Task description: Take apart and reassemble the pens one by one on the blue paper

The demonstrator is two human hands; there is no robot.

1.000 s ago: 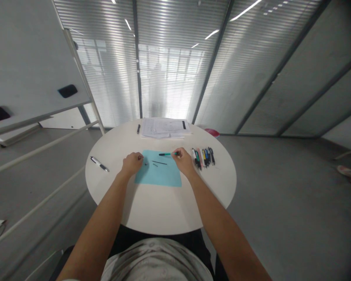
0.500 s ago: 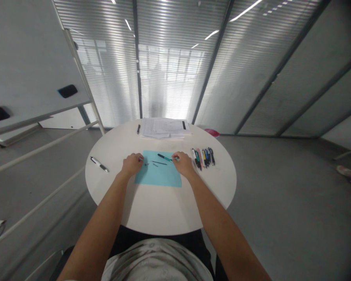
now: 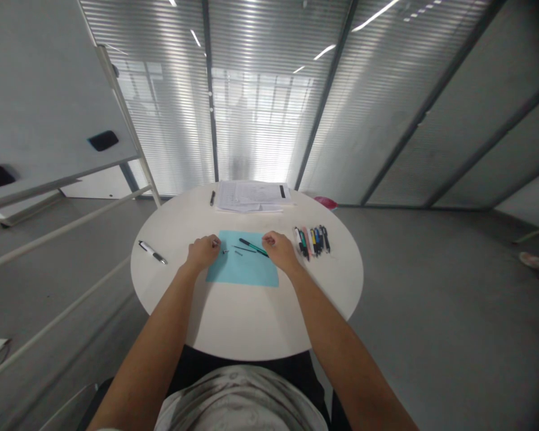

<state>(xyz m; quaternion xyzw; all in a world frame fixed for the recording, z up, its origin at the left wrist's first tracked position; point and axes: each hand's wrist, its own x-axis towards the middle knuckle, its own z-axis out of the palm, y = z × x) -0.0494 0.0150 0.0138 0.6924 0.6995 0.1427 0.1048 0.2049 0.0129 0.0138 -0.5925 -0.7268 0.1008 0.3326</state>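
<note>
Green pen (image 3: 253, 247) turned on blue mat (image 3: 244, 273), touching right hand (image 3: 281, 249).

On the round table (image 3: 247, 317), a pen (image 3: 152, 252) left of the sheet (image 3: 242, 272), a row of pens (image 3: 312, 240) right, papers (image 3: 251, 196) behind.

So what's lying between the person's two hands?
Between the left hand and right hand, the head view shows a green-and-black pen, a thin black rod and small dark pieces, on a flat light-blue sheet.
</note>
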